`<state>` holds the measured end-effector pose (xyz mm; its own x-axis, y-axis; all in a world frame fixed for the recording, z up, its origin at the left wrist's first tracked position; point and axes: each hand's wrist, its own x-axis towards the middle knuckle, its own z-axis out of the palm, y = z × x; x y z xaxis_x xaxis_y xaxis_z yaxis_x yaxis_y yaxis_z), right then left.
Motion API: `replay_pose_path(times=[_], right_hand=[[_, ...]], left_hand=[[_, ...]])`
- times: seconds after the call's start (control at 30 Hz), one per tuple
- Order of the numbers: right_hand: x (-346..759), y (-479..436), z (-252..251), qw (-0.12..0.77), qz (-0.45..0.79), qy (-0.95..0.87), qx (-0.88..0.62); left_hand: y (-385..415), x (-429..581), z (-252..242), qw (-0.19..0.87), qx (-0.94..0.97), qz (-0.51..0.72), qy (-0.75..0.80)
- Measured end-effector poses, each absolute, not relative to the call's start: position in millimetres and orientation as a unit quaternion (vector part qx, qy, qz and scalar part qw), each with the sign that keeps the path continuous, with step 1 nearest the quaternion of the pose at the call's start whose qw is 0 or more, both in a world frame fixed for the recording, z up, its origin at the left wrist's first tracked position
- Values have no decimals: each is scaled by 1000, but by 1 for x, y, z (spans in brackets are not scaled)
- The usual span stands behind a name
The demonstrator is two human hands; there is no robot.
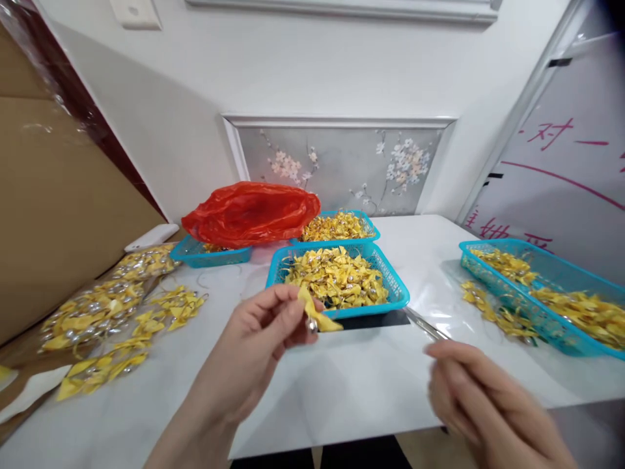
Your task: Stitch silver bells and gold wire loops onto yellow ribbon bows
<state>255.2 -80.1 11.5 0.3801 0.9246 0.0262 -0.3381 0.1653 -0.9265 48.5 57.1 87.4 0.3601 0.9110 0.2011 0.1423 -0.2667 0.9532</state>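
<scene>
My left hand [266,332] is closed, pinching a yellow ribbon bow [325,320] with a small silver bell [312,324] hanging at it. The bow is in front of the near rim of a blue plastic basket [398,286], which is heaped with similar yellow bows and silver bells [342,277]. Slightly blurred, my right hand [478,391] is closed around a pair of slim metal tweezers [424,324]. Their tips point up and left toward the basket's near right corner, apart from the bow. The tweezers' back end is hidden in the hand.
A red plastic bag [249,215] lies over a blue basket [215,258] at the back left. Another filled basket [366,225] stands behind the middle one. Bows lie loose and bagged [97,312] on the left. A long basket [551,312] stands right, with bows [498,316] beside it.
</scene>
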Motion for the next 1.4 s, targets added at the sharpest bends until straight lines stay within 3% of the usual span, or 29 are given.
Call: replay_pose_path(times=[0.07, 0.17, 0.3, 0.6, 0.8, 1.0, 1.13, 1.4], right_hand=[[235, -62, 15, 641, 519, -368, -430], [210, -43, 18, 616, 601, -365, -355], [193, -38, 21, 592, 661, -341, -309], [178, -43, 16, 633, 650, -271, -321], [174, -47, 7, 615, 654, -277, -342], [202, -47, 13, 574, 389, -486, -532], [203, -45, 26, 530, 392, -549, -514], [193, -37, 25, 537, 446, -510, -503]], left_hand=[[33, 48, 82, 632, 561, 400, 354], [12, 45, 70, 733, 457, 369, 343], [-1, 39, 57, 726, 459, 357, 368], [-19, 28, 46, 742, 415, 384, 361], [-18, 33, 46, 674, 495, 392, 382], [-12, 35, 48, 528, 617, 352, 467], [-7, 34, 51, 466, 712, 268, 451], [0, 31, 56, 604, 635, 271, 399]])
